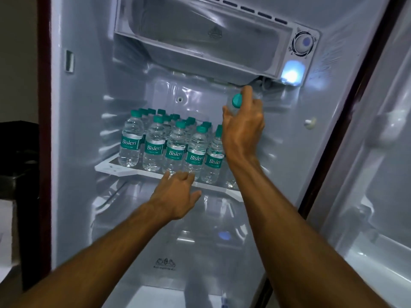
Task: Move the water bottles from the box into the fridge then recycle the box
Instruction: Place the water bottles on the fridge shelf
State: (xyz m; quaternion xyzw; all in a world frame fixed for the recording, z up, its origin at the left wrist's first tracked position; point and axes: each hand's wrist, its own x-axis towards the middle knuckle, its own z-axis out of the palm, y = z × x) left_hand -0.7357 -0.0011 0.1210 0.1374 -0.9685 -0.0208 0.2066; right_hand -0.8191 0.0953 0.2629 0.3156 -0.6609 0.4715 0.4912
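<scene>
The open fridge (pixel 77 152) fills the view, its white shelf (pixel 111 168) lying just left of centre. On that shelf stand the Bisleri water bottles (pixel 153 147), upright with teal caps, packed touching one another in rows that run back toward 12 o'clock. The front row holds five, with labels facing out.

At 6 o'clock of the front row, the left hand (pixel 175 196) reaches to the shelf's front edge, back of the hand upward and thumb held out toward 3 o'clock. Its fingers curl forward at the bottle bases, tips hidden, so I cannot tell whether they touch or pinch anything.

At the row's 3 o'clock end, the right hand (pixel 242 127) is raised above the shelf. Its fingers are wrapped round the neck of one more water bottle, the held bottle (pixel 237 101), whose teal cap shows at 12 o'clock of the hand, tilted toward the camera.

Above it hangs the freezer compartment (pixel 200 41), with a thermostat dial (pixel 303 42) and a lit lamp (pixel 291 74) at its 3 o'clock end. The fridge door (pixel 378 174) stands open far right.
</scene>
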